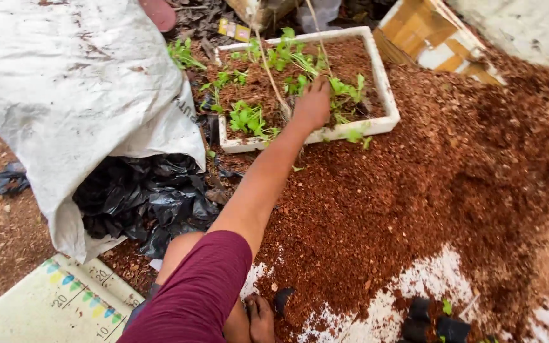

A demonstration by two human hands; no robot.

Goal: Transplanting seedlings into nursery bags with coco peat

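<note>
Reaching out with the left hand (pixel 312 105), arm stretched long, over the near rim of a white foam tray (pixel 386 89) filled with brown substrate and thin green seedlings (pixel 249 117). Hand seen from the back, fingers bent down among the stems by the tray's front edge; cannot tell whether closed on a stem or only touching the leaves. Right hand out of view. Seemingly at the step of picking out one seedling from the tray, with nothing lifted clear yet. For any pull, a low grip at the stem base and a straight, gentle lift, so as to keep the roots whole and spare the neighbours crowded just beside. Thin stick (pixel 271 76) leaning across the tray, close to the wrist, easy to knock. Right of the arm, a wide heap of reddish husk (pixel 414 190); at its near edge, small black pots (pixel 433 321), one with a green sprout. Left of the arm, a big white sack (pixel 65 95) spilling crumpled black bags (pixel 154 203).
</note>
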